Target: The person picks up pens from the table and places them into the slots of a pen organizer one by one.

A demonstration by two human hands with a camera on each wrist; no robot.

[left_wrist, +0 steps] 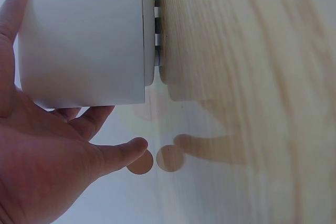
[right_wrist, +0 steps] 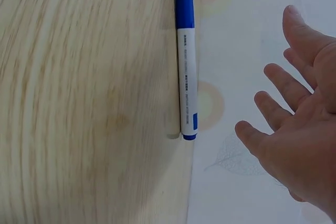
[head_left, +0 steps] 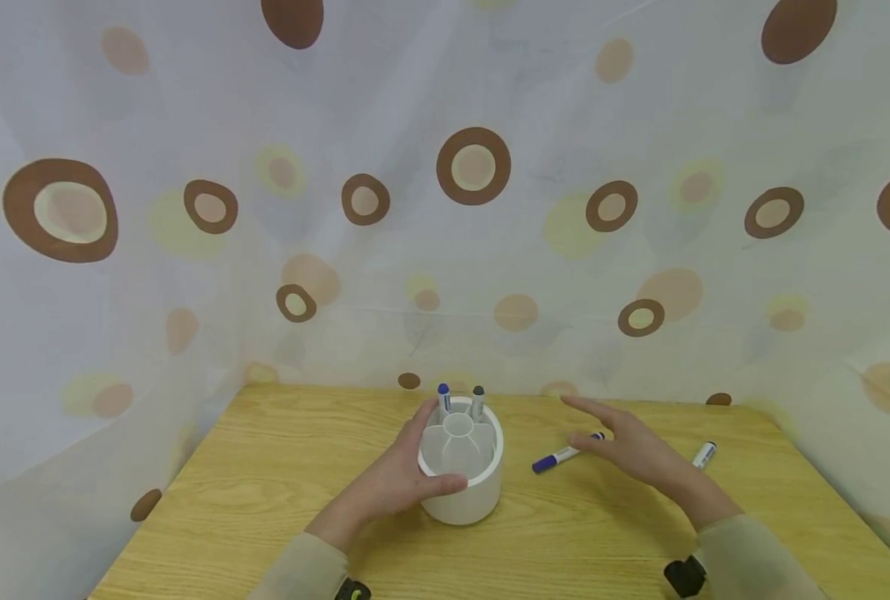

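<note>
My left hand (head_left: 396, 479) holds a round white pen holder (head_left: 463, 504) by its left side, thumb over the front rim and fingers behind. Inside, the holder is split into compartments around a central ring. A blue-capped marker (head_left: 444, 398) and a black-capped marker (head_left: 478, 403) stand in its back compartments. In the left wrist view, the holder's smooth wall (left_wrist: 84, 40) and small feet show close to the tabletop. My right hand (head_left: 632, 446), empty with fingers spread, hovers by a white marker with a blue cap (right_wrist: 187, 72) lying on the table.
Another white marker (head_left: 704, 455) with a dark end lies farther right on the wooden table (head_left: 265, 467), partly behind the right wrist. A pale curtain (head_left: 415, 233) with brown and beige circles hangs along the table's back and sides.
</note>
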